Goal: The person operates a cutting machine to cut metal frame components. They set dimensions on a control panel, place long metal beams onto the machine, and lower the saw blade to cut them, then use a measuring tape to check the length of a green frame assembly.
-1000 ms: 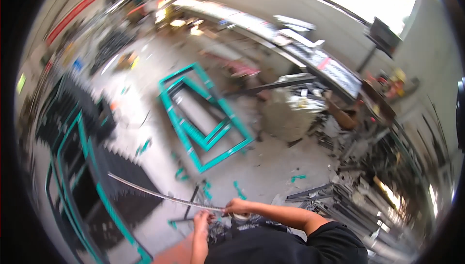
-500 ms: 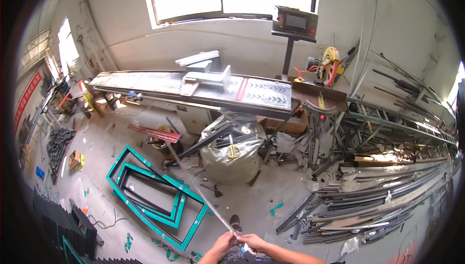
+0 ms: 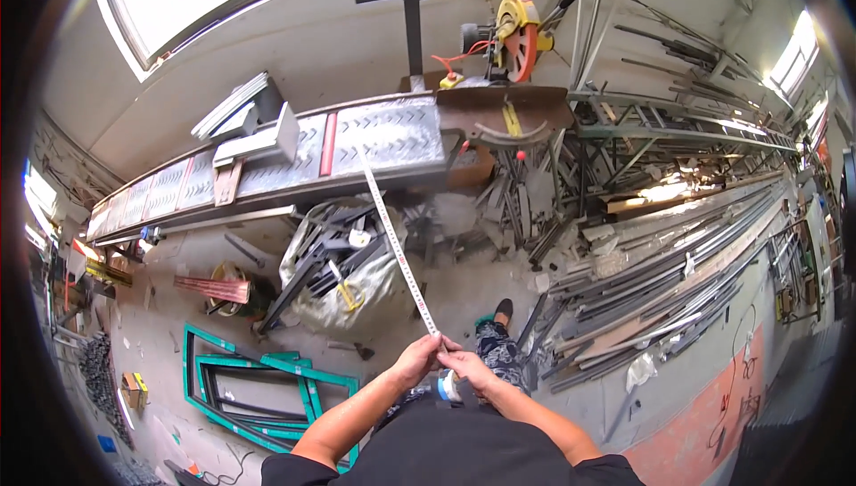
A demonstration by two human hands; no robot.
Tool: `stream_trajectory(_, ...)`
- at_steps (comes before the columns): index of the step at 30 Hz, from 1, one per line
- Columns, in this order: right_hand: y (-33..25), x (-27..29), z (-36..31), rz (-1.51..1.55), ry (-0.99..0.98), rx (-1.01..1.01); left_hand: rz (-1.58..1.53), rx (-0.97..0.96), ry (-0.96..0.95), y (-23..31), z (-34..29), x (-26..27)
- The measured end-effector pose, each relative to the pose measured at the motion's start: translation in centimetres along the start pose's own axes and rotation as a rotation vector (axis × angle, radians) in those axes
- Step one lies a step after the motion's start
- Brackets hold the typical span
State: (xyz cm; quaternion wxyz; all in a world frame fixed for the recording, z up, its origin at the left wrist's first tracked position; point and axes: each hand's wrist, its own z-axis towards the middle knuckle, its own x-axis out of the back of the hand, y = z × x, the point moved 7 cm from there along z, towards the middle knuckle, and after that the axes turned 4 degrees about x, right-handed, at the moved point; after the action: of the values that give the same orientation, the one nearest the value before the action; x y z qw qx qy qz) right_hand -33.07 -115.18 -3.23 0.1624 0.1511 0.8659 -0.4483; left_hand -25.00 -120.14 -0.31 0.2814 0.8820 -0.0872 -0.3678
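A tape measure blade (image 3: 403,265), white with fine markings, is drawn out from my hands and slants up and to the left. My left hand (image 3: 415,360) is closed on its near end. Right beside it, touching, my right hand (image 3: 465,368) is also closed around the tape measure; the fingers hide most of what lies between them. Just under the right hand is a small white and blue round thing (image 3: 448,387), too small to name. In the picture, the blade's far end overlaps the long metal-topped bench (image 3: 385,134); whether it touches cannot be told.
Teal-edged rectangular frames (image 3: 190,377) lie on the floor at left. Ahead stands a bulky bag (image 3: 343,272) of dark profile offcuts. A yellow and red cutting saw (image 3: 519,38) is beyond the bench. Long bars (image 3: 660,285) are piled on the right.
My view has swung right and downward, bringing my forearms and torso into sight. The blade has moved from pointing toward the red strips to pointing toward the bench. Both hands keep their hold.
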Motion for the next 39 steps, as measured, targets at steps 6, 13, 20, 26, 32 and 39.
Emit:
stream_trajectory(6, -8.8, 8.3, 7.9, -0.393, -0.078, 0.101, -0.261, -0.236, 0.083, 3.5, 12.6, -1.3)
stream_trajectory(13, -20.7, 8.7, 13.9, -1.025, -0.509, -0.044, -0.590, -0.321, 0.119, 11.5, 16.6, -3.1)
stream_trajectory(20, -31.8, 2.3, 21.8, -1.443, -0.692, 0.274, -0.624, -0.521, 0.149, 22.5, 19.8, 1.9)
stream_trajectory(26, -48.7, 0.1, 29.0, -1.301, -0.216, 0.987, -0.752, -0.617, 0.226, 33.3, 21.3, 7.8)
stream_trajectory(32, -70.6, -3.4, 35.6, -1.345, 0.447, 1.554, -0.782, -0.656, 0.300, 37.2, 21.5, 14.6)
stream_trajectory(39, -82.0, -3.1, 43.1, -1.666, 0.819, 1.547, -0.783, -0.704, 0.462, 38.1, 22.9, 16.0)
